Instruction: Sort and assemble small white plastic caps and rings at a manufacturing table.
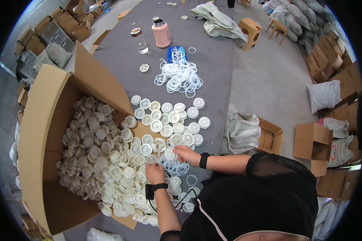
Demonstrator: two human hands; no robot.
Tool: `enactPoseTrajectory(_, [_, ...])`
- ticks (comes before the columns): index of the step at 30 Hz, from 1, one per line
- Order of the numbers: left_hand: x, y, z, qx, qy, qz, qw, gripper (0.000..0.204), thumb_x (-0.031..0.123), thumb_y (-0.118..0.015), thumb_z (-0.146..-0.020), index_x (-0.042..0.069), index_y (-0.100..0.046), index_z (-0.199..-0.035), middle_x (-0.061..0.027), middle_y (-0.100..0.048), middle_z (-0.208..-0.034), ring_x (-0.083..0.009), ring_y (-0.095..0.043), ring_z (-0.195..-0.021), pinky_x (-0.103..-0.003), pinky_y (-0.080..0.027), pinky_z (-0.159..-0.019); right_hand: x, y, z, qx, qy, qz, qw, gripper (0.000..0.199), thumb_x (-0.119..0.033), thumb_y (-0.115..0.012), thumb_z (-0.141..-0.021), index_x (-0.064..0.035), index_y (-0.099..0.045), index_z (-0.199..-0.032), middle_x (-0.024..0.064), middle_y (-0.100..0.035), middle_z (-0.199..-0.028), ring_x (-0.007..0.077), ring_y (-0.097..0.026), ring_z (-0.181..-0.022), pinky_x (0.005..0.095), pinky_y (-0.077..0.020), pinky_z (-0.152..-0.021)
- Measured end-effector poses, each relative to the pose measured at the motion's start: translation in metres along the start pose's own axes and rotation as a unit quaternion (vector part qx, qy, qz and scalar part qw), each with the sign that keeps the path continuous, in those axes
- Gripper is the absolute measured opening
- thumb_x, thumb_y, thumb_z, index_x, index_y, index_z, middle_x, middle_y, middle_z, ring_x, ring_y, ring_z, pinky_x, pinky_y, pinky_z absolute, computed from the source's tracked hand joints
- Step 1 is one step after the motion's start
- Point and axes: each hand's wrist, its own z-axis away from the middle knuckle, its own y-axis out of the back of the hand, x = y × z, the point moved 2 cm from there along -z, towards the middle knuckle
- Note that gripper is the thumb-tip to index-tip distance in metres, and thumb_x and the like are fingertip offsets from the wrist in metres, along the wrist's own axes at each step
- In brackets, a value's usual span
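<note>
My right hand (186,155) pinches a white round plastic cap (170,154) by its edge, above a small heap of clear rings (173,167). To its left, my left hand (155,173) is closed with curled fingers at the edge of a big pile of white caps (126,172); what it holds, if anything, is hidden. The pile spills out of a tipped cardboard box (52,152) onto the table. Beyond my hands, several caps (167,107) lie spread out, face up. Farther off is a larger heap of translucent rings (179,76), with a blue packet (176,54) behind it.
A grey-covered table (217,72) bears a pink flask (161,34), a clear bottle (139,41) and a crumpled white sack (218,22). Right of it stand a stool (250,32) and an open carton (271,136). Cartons and sacks line both sides of the room.
</note>
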Motion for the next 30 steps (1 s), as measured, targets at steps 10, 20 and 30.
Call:
enactPoseTrajectory(10, [0.019, 0.024, 0.033, 0.093, 0.215, 0.639, 0.733, 0.008, 0.011, -0.053, -0.078, 0.003, -0.052, -0.078, -0.0064, -0.056, -0.069, -0.0095, -0.05, -0.048, -0.018, -0.039, -0.044, 0.004, 0.005, 0.025, 0.007, 0.017, -0.001, 1.0, 0.022, -0.023, -0.052, -0.079, -0.0066, -0.049, -0.093, -0.002, -0.048, -0.062, 0.0059, -0.046, -0.048, 0.0191, -0.0335, -0.041])
enactPoseTrajectory(20, [0.07, 0.045, 0.063, 0.052, 0.163, 0.688, 0.705, 0.009, 0.009, -0.058, -0.077, 0.003, -0.055, -0.083, -0.0048, -0.057, -0.071, -0.009, -0.051, -0.054, -0.018, -0.041, -0.048, -0.003, -0.008, 0.057, -0.067, 0.042, -0.041, 0.996, 0.013, -0.02, -0.053, -0.08, -0.0089, -0.048, -0.085, -0.0033, -0.048, -0.059, 0.0052, -0.048, -0.049, 0.0176, -0.0365, -0.044])
enactPoseTrajectory(30, [0.111, 0.075, 0.078, 0.121, -0.071, 0.387, 0.911, 0.006, 0.001, -0.06, -0.072, 0.0, -0.058, -0.077, -0.004, -0.05, -0.074, -0.01, -0.049, -0.061, -0.02, -0.04, -0.052, -0.006, -0.009, 0.076, -0.098, 0.097, -0.08, 0.987, 0.021, -0.022, -0.054, -0.081, -0.0046, -0.047, -0.09, -0.0012, -0.051, -0.068, 0.005, -0.049, -0.058, 0.0175, -0.0395, -0.052])
